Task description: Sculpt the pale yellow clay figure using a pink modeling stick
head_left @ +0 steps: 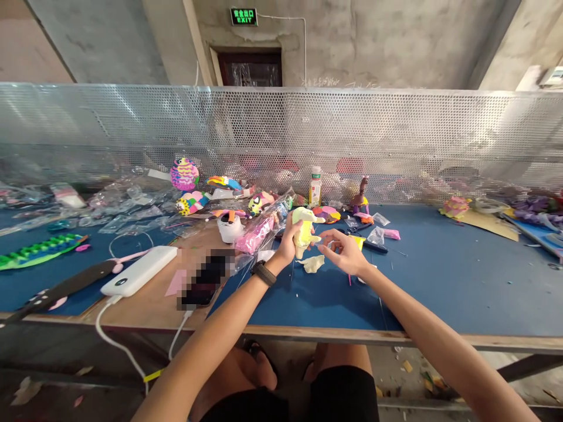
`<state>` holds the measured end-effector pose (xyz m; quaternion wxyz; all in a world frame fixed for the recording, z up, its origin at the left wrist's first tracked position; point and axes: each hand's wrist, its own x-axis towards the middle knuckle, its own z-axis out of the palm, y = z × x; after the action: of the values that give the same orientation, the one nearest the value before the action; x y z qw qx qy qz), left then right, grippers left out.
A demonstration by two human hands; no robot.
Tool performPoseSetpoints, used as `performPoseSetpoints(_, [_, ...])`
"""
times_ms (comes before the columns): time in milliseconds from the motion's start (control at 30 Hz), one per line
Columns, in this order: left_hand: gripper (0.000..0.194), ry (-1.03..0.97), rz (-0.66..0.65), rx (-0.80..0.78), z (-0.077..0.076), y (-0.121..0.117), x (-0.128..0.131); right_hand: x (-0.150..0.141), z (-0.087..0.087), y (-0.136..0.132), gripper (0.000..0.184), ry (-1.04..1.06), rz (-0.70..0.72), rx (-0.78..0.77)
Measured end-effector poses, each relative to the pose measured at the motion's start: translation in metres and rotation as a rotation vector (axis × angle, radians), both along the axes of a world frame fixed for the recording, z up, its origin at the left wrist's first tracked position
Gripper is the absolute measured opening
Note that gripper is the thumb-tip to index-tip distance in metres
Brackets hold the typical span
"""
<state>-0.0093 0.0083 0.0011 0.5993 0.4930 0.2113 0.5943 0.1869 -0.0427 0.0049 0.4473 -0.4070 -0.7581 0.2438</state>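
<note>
My left hand (289,239), with a dark band on its wrist, is closed around a pale yellow clay figure (303,228) that has stubby limbs sticking out. My right hand (343,251) is just to the right of it, fingers curled, the fingertips close to one of the figure's limbs. Whether those fingertips touch the limb or pinch something small cannot be made out. Beneath the figure a flat scrap of pale yellow clay (312,264) lies on the blue table top (431,281).
A white power bank (139,271) and a phone (206,278) lie to the left, with cables over the edge. Clay animals, plastic wrappers (127,205) and a bottle (315,187) stand along the back before a perforated metal screen (352,129). A yellow-pink clay piece (454,207) sits at right.
</note>
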Motion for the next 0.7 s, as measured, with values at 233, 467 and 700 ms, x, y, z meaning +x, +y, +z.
performPoseSetpoints(233, [0.047,-0.004,-0.044,0.016,0.003,-0.009,0.009,-0.016,-0.004,-0.002,0.04,-0.027,-0.113,0.157])
performPoseSetpoints(467, [0.042,-0.005,-0.006,-0.093,-0.001,-0.005,0.013,-0.012,-0.003,-0.003,0.026,-0.094,-0.068,0.336])
performPoseSetpoints(700, [0.041,0.133,-0.344,-0.27,-0.002,0.001,0.006,0.004,0.003,0.0,0.037,-0.196,0.163,0.155])
